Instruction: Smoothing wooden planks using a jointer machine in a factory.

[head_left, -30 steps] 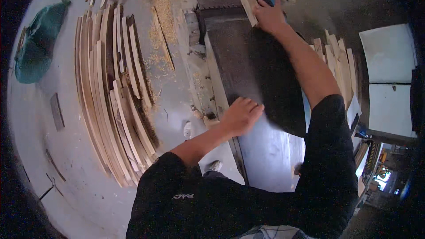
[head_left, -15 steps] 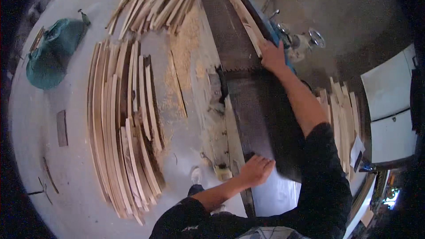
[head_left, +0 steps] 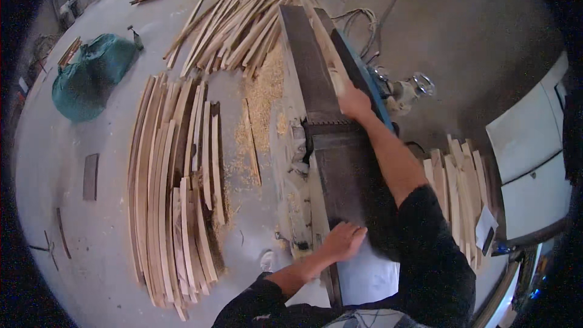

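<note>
My right hand is closed over the near end of a long pale wooden strip, which runs away from me along the far bed of a jointer. The strip lies lengthwise beside the machine's dark fence, which has blue along its outer side. Just nearer than that hand, a toothed lip crosses the bed at the cutter gap. My left hand, fingers curled in, rests on the near part of the bed by its left edge. Nothing shows sticking out of it.
Long wooden strips lie stacked on the floor at left, with a loose pile beyond. Sawdust lies beside the machine. A green sack is at far left. More strips and a white cabinet stand at right.
My view has tilted up, so more of the far floor and a blue machine show. The right hand stays on the strip's end, now closer to the toothed lip.
</note>
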`<action>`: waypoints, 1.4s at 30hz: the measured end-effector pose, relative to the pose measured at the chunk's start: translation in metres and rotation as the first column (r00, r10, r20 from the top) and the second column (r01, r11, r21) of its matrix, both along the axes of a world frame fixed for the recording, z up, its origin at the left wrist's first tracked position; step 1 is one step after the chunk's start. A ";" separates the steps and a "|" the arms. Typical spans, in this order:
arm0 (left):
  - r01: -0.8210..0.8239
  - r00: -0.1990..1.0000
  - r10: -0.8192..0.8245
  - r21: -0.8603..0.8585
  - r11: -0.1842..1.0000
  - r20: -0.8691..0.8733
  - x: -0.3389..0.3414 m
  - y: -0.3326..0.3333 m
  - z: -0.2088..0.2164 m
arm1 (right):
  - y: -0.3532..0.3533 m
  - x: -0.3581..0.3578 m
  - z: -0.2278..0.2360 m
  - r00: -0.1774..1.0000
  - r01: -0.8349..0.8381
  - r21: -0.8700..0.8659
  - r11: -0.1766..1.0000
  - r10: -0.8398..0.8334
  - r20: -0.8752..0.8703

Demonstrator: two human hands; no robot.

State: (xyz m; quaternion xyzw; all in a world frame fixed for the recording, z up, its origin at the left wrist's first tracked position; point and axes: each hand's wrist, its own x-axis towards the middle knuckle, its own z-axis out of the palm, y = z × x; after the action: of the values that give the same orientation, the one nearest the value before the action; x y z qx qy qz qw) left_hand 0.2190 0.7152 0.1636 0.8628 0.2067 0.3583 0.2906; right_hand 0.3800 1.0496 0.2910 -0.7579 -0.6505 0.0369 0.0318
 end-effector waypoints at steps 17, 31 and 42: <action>-0.167 0.984 0.161 -0.075 0.983 -0.069 -0.017 -0.083 0.012 | -0.711 -0.131 0.027 -0.487 0.122 -0.492 0.862 -0.380 -0.787; -0.260 0.923 0.206 -0.131 0.957 -0.325 -0.185 -0.318 -0.051 | -0.792 -0.180 0.221 -0.897 -0.082 -0.032 0.996 -0.088 -0.432; 0.024 0.510 0.158 0.198 0.980 -0.846 -0.389 -0.350 -0.165 | -0.744 -0.244 0.306 -0.882 -0.029 0.055 0.998 0.000 -0.472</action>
State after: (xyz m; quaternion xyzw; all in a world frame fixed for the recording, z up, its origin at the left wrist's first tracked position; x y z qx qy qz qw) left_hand -0.1697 0.3653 -0.0014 0.9410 0.3226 -0.0860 0.0555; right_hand 0.1364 0.3059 0.5971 -0.1292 -0.1498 0.7496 0.6316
